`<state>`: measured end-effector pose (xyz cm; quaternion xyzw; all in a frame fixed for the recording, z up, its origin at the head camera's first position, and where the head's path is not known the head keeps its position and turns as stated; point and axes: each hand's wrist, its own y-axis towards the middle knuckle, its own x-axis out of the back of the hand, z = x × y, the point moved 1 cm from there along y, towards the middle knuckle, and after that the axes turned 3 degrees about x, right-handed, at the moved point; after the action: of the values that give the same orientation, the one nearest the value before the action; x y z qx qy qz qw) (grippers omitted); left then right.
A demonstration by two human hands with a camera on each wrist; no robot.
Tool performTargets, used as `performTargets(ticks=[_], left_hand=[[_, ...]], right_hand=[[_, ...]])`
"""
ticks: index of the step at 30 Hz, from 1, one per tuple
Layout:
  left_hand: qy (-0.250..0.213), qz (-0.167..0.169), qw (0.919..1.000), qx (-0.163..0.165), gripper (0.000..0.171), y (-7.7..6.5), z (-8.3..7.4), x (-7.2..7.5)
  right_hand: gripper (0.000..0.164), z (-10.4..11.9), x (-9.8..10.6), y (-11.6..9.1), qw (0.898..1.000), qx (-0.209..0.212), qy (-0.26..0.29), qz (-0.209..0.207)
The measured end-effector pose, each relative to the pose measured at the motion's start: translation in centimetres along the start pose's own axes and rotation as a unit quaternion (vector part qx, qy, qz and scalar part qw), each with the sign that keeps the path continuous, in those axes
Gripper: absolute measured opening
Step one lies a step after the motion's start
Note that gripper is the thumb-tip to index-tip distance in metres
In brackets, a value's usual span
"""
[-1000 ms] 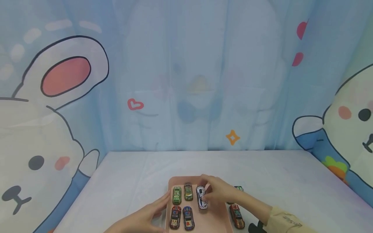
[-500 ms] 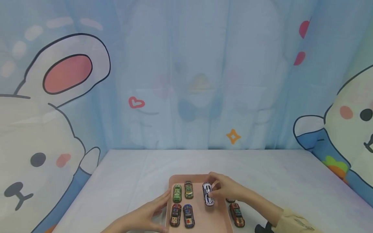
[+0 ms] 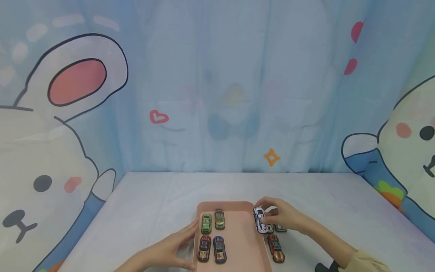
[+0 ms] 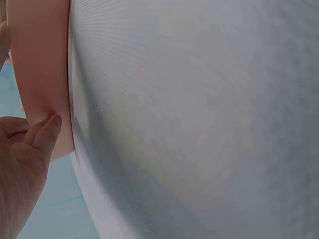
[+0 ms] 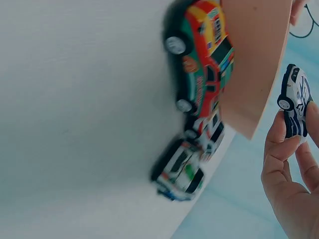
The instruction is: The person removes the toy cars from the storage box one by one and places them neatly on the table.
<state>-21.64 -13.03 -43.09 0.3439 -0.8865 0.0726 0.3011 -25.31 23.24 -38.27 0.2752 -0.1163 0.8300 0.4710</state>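
My right hand (image 3: pixel 284 216) pinches a white toy car (image 3: pixel 259 220) with dark markings between thumb and fingers, above the tray's right rim. The right wrist view shows this white toy car (image 5: pixel 295 99) lifted clear of the table. My left hand (image 3: pixel 170 247) touches the left side of the pink tray (image 3: pixel 242 245); in the left wrist view its fingertips (image 4: pixel 50 130) rest on the outer wall. Inside the tray stand a bright green car (image 3: pixel 206 223), an olive-green car (image 3: pixel 219 219), a red-and-black car (image 3: pixel 204 248) and a blue car (image 3: pixel 219 249).
Right of the tray, a red-orange toy car (image 3: pixel 276 248) stands on the white tablecloth (image 3: pixel 153 204). Beyond it are a white-and-red car (image 5: pixel 212 132) and a white-and-green car (image 5: pixel 179 169), partly hidden by my hand in the head view. A cartoon curtain (image 3: pixel 204 75) hangs behind.
My right hand has carried the white toy car rightward from the tray's upper middle to its right rim. The left hand keeps its place at the tray's left side.
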Motion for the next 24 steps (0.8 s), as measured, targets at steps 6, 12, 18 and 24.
performTargets(ticks=[6, 12, 18, 24], left_hand=[[-0.005, -0.001, 1.0000, 0.004, 0.106, 0.0, -0.1, 0.0], [-0.006, 0.002, 1.0000, 0.001, 0.106, 0.1, -0.2, 0.0], [-0.003, 0.001, 1.0000, 0.002, 0.107, 0.1, -0.1, -0.2], [0.002, -0.003, 1.0000, 0.004, 0.107, 0.1, -0.1, -0.1]], right_hand=[[0.040, -0.5, 1.0, -1.3, 1.000, -0.020, -0.001, -0.012], [0.044, -1.6, 1.9, -2.9, 0.999, -0.040, 0.011, -0.025], [0.047, -3.1, 2.6, -4.9, 0.997, -0.067, 0.019, -0.015], [0.048, -4.3, 2.5, -6.1, 0.997, -0.078, 0.023, 0.008]])
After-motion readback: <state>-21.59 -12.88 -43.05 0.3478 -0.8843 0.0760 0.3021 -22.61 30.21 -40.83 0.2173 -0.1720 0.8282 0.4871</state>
